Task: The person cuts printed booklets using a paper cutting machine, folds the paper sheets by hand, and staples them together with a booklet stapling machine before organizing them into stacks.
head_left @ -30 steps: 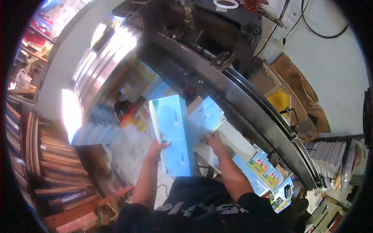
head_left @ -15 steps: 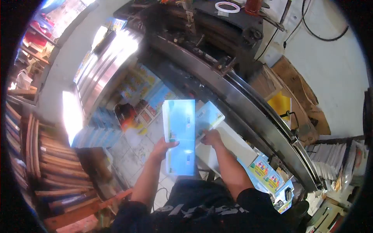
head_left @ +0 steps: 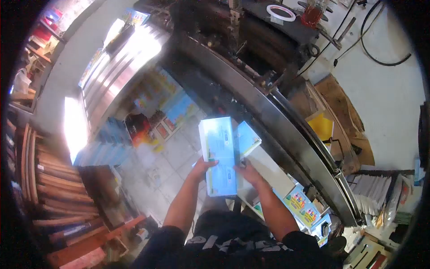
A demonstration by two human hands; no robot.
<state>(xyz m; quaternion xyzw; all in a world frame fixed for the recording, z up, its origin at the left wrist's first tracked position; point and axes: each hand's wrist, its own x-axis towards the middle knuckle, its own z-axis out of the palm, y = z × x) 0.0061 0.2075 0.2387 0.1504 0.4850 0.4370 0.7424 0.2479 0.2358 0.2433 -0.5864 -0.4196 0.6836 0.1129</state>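
Note:
A stack of light blue printed sheets [head_left: 219,143] is held upright in front of my body, with white page edges showing along its left side. My left hand [head_left: 204,168] grips the left edge, its thumb lying over the front sheet. At the right edge, my right hand [head_left: 248,172] is closed on the stack near its lower half; its fingertips are partly hidden. Just behind and to the right lies another blue printed stack [head_left: 249,138], on a white surface [head_left: 268,166].
A long metal machine rail [head_left: 295,127] runs diagonally on the right. Yellow-and-blue printed sheets [head_left: 302,206] lie below it. Wooden frames [head_left: 67,188] fill the left side, near blue stacks [head_left: 105,150]. Cardboard [head_left: 347,116] leans against the wall, and a tape roll [head_left: 281,13] sits on the machine.
My right hand has moved from the stack behind to the right edge of the held sheets. The held stack now tilts slightly, and the camera view has shifted.

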